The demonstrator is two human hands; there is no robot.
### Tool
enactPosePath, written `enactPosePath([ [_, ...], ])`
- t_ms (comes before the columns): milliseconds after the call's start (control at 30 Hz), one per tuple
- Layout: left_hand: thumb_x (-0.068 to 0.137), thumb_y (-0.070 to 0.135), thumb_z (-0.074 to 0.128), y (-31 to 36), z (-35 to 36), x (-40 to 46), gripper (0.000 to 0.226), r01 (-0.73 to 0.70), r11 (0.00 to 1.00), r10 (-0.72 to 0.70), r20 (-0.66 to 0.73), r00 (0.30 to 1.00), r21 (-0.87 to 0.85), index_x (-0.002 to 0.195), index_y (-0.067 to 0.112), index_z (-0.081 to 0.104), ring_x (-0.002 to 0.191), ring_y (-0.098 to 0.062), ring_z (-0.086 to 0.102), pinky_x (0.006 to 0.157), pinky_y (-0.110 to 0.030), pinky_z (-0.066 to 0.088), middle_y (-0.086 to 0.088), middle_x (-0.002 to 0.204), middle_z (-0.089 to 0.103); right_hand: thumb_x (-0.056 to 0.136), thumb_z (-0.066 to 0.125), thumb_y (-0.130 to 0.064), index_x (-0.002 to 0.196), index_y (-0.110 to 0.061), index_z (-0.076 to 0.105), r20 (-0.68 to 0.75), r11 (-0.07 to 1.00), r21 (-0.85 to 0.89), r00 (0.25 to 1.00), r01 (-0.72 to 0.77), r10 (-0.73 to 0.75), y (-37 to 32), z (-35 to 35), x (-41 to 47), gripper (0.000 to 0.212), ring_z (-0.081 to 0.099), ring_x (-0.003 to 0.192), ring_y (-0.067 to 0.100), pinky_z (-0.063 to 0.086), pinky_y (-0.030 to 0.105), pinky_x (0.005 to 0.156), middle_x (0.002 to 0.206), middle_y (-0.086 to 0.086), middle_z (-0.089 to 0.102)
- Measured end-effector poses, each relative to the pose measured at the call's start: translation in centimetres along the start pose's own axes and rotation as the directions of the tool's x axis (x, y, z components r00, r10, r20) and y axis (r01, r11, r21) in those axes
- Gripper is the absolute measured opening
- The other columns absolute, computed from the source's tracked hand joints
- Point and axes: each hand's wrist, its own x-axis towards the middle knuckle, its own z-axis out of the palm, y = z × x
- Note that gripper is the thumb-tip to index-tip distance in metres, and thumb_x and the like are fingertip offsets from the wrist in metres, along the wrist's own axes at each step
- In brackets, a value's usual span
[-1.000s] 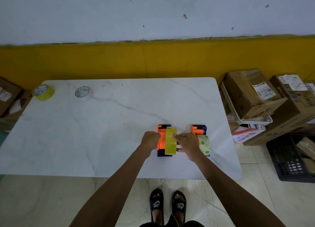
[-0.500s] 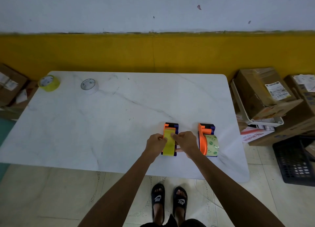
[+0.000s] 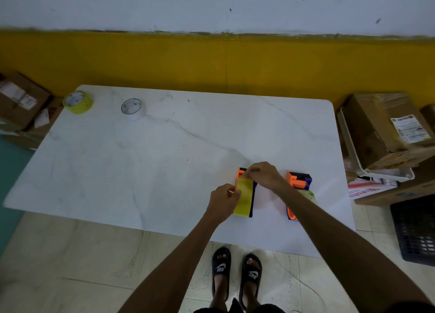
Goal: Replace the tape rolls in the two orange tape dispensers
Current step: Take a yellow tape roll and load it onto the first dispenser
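Standing against a yellow-and-white wall, the marble table point(image 3: 141, 162) carries two spare rolls at 10 o'clock: a yellow roll point(image 3: 78, 101) and a white roll point(image 3: 132, 108). Left dispenser point(image 3: 244, 195), loaded with yellow tape, lies near the front edge at 5 o'clock; right dispenser point(image 3: 298, 183) beside it. Left hand point(image 3: 224, 199) pinches the dispenser's side. Right hand point(image 3: 263, 175) pinches its far end, fingers closed. Cardboard boxes point(image 3: 381, 129) at 3 o'clock; contents unseen.

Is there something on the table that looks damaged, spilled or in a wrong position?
Nothing stands out. Both dispensers sit flat on the table, and two loose tape rolls lie at the far left.
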Motion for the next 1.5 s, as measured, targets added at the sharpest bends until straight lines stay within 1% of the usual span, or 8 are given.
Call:
enactPosePath([
  [133,0.096,0.032,0.050,-0.2,0.0,0.5,0.036,-0.006,1.000,0.006,-0.005,1.000,0.023,0.116,0.006,0.064,0.083,-0.018,0.061,0.073,-0.024,0.043,-0.012,0.104,0.072,0.085,0.068,-0.027,0.099,-0.002,0.075,0.225,0.975,-0.217,0.974,0.055,-0.004,-1.0,-1.0,2.1,0.029,0.061,0.089,0.023,0.045,0.025,0.067,0.094,0.010,0.070],
  [233,0.096,0.032,0.051,-0.3,0.2,0.6,0.036,-0.007,1.000,0.007,-0.008,1.000,0.011,0.116,0.006,0.063,0.080,-0.018,0.062,0.073,-0.028,0.048,-0.011,0.101,0.073,0.085,0.065,-0.015,0.076,-0.009,0.075,0.267,0.930,-0.343,0.963,0.134,-0.040,-1.2,-1.3,3.1,0.014,0.054,0.070,0.015,0.041,0.021,0.059,0.069,-0.002,0.063],
  [367,0.095,0.031,0.052,-0.4,0.2,0.6,0.034,-0.010,1.000,0.010,-0.017,1.000,0.023,0.114,0.007,0.065,0.077,-0.014,0.060,0.068,-0.022,0.044,-0.009,0.093,0.072,0.079,0.053,-0.005,0.043,-0.016,0.034,0.308,0.803,-0.538,0.947,0.255,-0.095,-1.0,-0.5,4.1,0.043,0.030,0.048,0.017,0.028,0.026,0.052,0.047,0.001,0.034],
  [500,0.095,0.031,0.050,-0.3,0.3,0.6,0.032,-0.020,0.999,0.020,-0.011,1.000,0.041,0.114,0.009,0.064,0.072,-0.012,0.057,0.062,-0.020,0.043,0.001,0.081,0.065,0.079,0.058,-0.015,0.043,-0.016,0.034,0.366,0.770,-0.547,0.921,0.330,-0.135,0.3,-0.7,5.0,0.043,0.030,0.049,0.019,0.029,0.030,0.054,0.047,0.003,0.035],
  [667,0.092,0.046,0.051,-0.1,0.5,0.2,0.042,0.003,1.000,-0.002,-0.019,1.000,0.028,0.119,0.015,0.058,0.068,-0.014,0.059,0.069,-0.034,0.052,0.004,0.074,0.062,0.078,0.061,-0.015,0.044,-0.017,0.030,0.315,0.800,-0.511,0.934,0.315,-0.166,1.6,-1.0,5.4,0.046,0.029,0.053,0.020,0.027,0.032,0.055,0.049,0.002,0.030],
  [833,0.070,0.076,0.056,0.6,1.0,-0.5,0.067,-0.004,0.976,0.003,0.004,1.000,0.218,0.113,0.025,0.050,0.082,-0.017,0.064,0.069,-0.033,0.051,0.005,0.092,0.065,0.076,0.058,-0.009,0.043,-0.016,0.030,0.201,0.784,-0.570,0.967,0.245,-0.156,2.0,0.0,4.9,0.044,0.027,0.043,0.017,0.024,0.027,0.047,0.044,0.000,0.029],
  [1333,0.066,0.077,0.059,0.1,0.3,0.0,0.068,-0.131,0.874,0.118,0.057,0.991,0.468,0.105,0.024,0.044,0.083,-0.020,0.062,0.083,-0.042,0.049,0.004,0.094,0.067,0.087,0.055,-0.011,0.088,-0.008,0.055,0.173,0.627,-0.724,0.956,0.288,-0.239,2.5,-0.2,5.5,0.003,0.055,0.093,0.029,0.041,0.034,0.067,0.092,0.010,0.052],
  [1500,0.062,0.072,0.061,-1.5,0.6,-0.4,0.060,-0.093,0.861,0.094,0.023,0.995,0.499,0.097,0.025,0.049,0.077,-0.017,0.063,0.080,-0.038,0.048,0.008,0.084,0.066,0.082,0.051,-0.001,0.102,0.000,0.057,0.073,0.673,-0.702,0.964,0.233,-0.258,4.2,-2.1,6.5,0.021,0.052,0.107,0.036,0.046,0.037,0.076,0.114,0.017,0.055],
])
